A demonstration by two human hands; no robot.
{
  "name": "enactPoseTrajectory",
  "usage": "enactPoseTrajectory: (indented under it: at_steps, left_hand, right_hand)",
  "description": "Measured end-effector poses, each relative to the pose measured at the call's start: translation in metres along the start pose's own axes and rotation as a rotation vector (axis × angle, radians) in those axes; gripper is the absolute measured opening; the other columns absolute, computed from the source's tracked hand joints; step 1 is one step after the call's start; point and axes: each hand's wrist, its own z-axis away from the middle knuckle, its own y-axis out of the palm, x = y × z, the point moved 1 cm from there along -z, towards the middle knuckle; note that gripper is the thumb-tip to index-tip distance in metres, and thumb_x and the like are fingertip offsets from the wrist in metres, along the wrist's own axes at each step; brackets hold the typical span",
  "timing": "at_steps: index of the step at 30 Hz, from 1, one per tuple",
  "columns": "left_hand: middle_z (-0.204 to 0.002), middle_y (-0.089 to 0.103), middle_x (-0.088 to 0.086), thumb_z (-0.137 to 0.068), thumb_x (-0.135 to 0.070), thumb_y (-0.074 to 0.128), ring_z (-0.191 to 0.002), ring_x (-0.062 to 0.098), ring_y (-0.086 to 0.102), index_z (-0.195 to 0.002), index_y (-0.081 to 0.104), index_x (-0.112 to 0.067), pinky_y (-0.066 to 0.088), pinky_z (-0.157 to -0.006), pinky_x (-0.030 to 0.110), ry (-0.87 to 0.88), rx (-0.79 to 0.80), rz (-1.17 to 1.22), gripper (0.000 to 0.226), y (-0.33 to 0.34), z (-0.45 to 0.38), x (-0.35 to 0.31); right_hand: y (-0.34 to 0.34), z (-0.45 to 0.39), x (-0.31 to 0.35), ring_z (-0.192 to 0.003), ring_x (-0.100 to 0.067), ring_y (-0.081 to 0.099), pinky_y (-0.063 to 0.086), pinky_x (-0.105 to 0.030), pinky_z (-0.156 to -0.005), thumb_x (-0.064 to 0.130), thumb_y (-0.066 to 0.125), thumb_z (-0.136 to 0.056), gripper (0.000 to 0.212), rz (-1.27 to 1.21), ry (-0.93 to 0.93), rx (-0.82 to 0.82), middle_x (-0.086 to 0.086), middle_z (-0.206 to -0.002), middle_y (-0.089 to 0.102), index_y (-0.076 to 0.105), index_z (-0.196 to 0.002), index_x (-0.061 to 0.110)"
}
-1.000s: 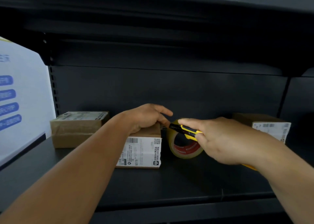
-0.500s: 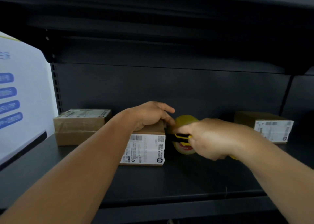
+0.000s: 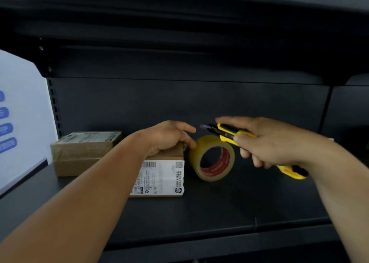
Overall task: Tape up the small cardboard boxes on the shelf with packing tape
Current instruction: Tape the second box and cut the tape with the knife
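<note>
On the shelf (image 3: 219, 206) the labelled box (image 3: 159, 175) stands near the middle, with the left hand (image 3: 169, 137) resting on its top. The tape roll (image 3: 211, 159) stands on edge just right of this box, and the right hand (image 3: 279, 143) holds the knife (image 3: 229, 133) above and to the right of the roll. A second box (image 3: 83, 153) sits further left and slightly behind, near the panel (image 3: 22, 123) at the shelf's left end.

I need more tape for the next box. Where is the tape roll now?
In the head view, the tape roll stands on edge on the shelf, just right of the labelled box under the left hand.
</note>
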Motion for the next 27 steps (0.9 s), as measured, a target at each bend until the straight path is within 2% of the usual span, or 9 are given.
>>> enactPoseTrajectory:
  at_steps: [3, 5, 10, 11, 15, 18, 21, 24, 27]
  left_hand:
    - [-0.094, 0.075, -0.006, -0.096, -0.007, 0.042, -0.105, 0.013, 0.061, -0.129, 0.055, -0.024, 0.045, -0.077, 0.020, 0.001, -0.012, -0.015, 0.038, 0.000, 0.000, 0.001]
    - [-0.094, 0.075, -0.006, -0.097, -0.007, 0.041, -0.105, 0.012, 0.060, -0.129, 0.055, -0.024, 0.043, -0.079, 0.020, 0.006, -0.010, -0.025, 0.039, 0.001, 0.000, 0.001]
    - [-0.093, 0.075, -0.009, -0.096, -0.006, 0.042, -0.107, 0.008, 0.059, -0.127, 0.056, -0.028, 0.041, -0.084, 0.020, 0.018, -0.006, -0.056, 0.041, 0.001, 0.000, -0.001]
    - [-0.093, 0.075, -0.010, -0.095, -0.007, 0.042, -0.107, 0.008, 0.058, -0.127, 0.056, -0.028, 0.041, -0.086, 0.021, 0.019, -0.006, -0.061, 0.041, 0.002, 0.000, -0.001]
    - [-0.094, 0.075, -0.011, -0.095, -0.008, 0.044, -0.107, 0.007, 0.058, -0.129, 0.054, -0.028, 0.040, -0.089, 0.022, 0.024, -0.003, -0.080, 0.041, 0.002, -0.001, -0.002]
    - [-0.093, 0.075, -0.010, -0.096, -0.007, 0.044, -0.107, 0.006, 0.059, -0.130, 0.053, -0.027, 0.039, -0.091, 0.023, 0.028, 0.001, -0.087, 0.041, 0.003, -0.001, -0.003]
    - [-0.094, 0.074, -0.010, -0.096, -0.008, 0.044, -0.106, 0.006, 0.058, -0.130, 0.053, -0.027, 0.039, -0.087, 0.022, 0.025, 0.005, -0.091, 0.040, 0.002, -0.001, -0.003]
    - [-0.096, 0.073, -0.009, -0.096, -0.007, 0.044, -0.105, 0.005, 0.058, -0.131, 0.052, -0.027, 0.040, -0.082, 0.019, 0.018, 0.007, -0.085, 0.041, 0.002, 0.000, -0.003]
    - [-0.097, 0.074, -0.009, -0.096, -0.007, 0.044, -0.106, 0.006, 0.058, -0.130, 0.053, -0.029, 0.041, -0.084, 0.021, 0.018, 0.004, -0.084, 0.041, 0.002, -0.001, -0.003]
  right_hand:
    - [0.005, -0.011, -0.006, -0.071, -0.023, 0.063, 0.054, -0.038, -0.065, 0.031, 0.028, -0.101, 0.046, 0.012, -0.022, -0.108, 0.006, -0.088, 0.060, 0.024, -0.138, 0.057]
    - [0.008, -0.020, -0.015, -0.077, -0.024, 0.064, 0.052, -0.037, -0.068, 0.028, 0.024, -0.102, 0.048, 0.033, 0.008, -0.142, 0.009, -0.102, 0.054, 0.019, -0.142, 0.054]
    - [0.020, -0.049, -0.056, -0.066, -0.017, 0.055, 0.042, -0.028, -0.052, 0.021, 0.030, -0.099, 0.058, 0.090, 0.176, -0.188, -0.010, -0.117, 0.055, 0.008, -0.147, 0.043]
    - [0.023, -0.055, -0.065, -0.069, -0.017, 0.055, 0.043, -0.028, -0.055, 0.020, 0.035, -0.097, 0.061, 0.114, 0.221, -0.185, -0.011, -0.120, 0.054, 0.008, -0.148, 0.039]
    - [0.041, -0.075, -0.099, -0.110, -0.028, 0.053, 0.047, -0.036, -0.088, 0.024, 0.048, -0.091, 0.059, 0.262, 0.338, -0.092, -0.009, -0.132, 0.051, 0.025, -0.145, 0.031]
    - [0.053, -0.083, -0.115, -0.114, -0.031, 0.049, 0.042, -0.037, -0.087, 0.024, 0.048, -0.089, 0.035, 0.356, 0.324, -0.012, -0.011, -0.125, 0.052, 0.046, -0.124, 0.027]
    - [0.056, -0.087, -0.121, -0.118, -0.034, 0.046, 0.039, -0.036, -0.087, 0.024, 0.047, -0.090, 0.032, 0.406, 0.305, -0.001, -0.012, -0.128, 0.049, 0.050, -0.122, 0.025]
    - [0.052, -0.087, -0.111, -0.127, -0.031, 0.041, 0.040, -0.040, -0.098, 0.040, 0.041, -0.096, 0.041, 0.308, 0.307, -0.091, -0.008, -0.138, 0.046, 0.042, -0.136, 0.030]
    - [0.041, -0.077, -0.079, -0.121, -0.023, 0.049, 0.039, -0.035, -0.098, 0.049, 0.034, -0.097, 0.047, -0.035, 0.107, -0.329, -0.002, -0.129, 0.056, 0.042, -0.137, 0.025]
